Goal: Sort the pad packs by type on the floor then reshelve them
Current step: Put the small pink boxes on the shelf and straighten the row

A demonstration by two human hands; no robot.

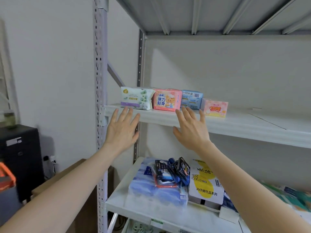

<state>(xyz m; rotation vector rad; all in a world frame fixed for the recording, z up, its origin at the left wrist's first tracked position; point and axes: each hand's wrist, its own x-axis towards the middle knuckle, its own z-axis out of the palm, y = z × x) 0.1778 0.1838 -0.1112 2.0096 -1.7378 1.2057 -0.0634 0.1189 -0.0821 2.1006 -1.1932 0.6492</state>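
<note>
Several pad packs stand in a row at the left end of a white shelf (235, 125): a white-and-purple pack (136, 98), a pink pack with a bear (167, 100), a light blue pack (191, 99) and a small pink-and-yellow pack (215, 106). My left hand (122, 130) is raised in front of the shelf edge, fingers spread, its fingertips just below the white-and-purple pack. My right hand (191, 128) is also spread and empty, with fingertips near the bottom of the pink and blue packs. Neither hand holds anything.
The lower shelf (117, 204) carries a blue-wrapped bundle (151, 190), dark blue packs (175, 172) and a white-and-yellow carton (205, 184). A perforated metal upright (100, 81) frames the left side. A black unit (20, 157) and a cardboard box (67, 179) stand on the left.
</note>
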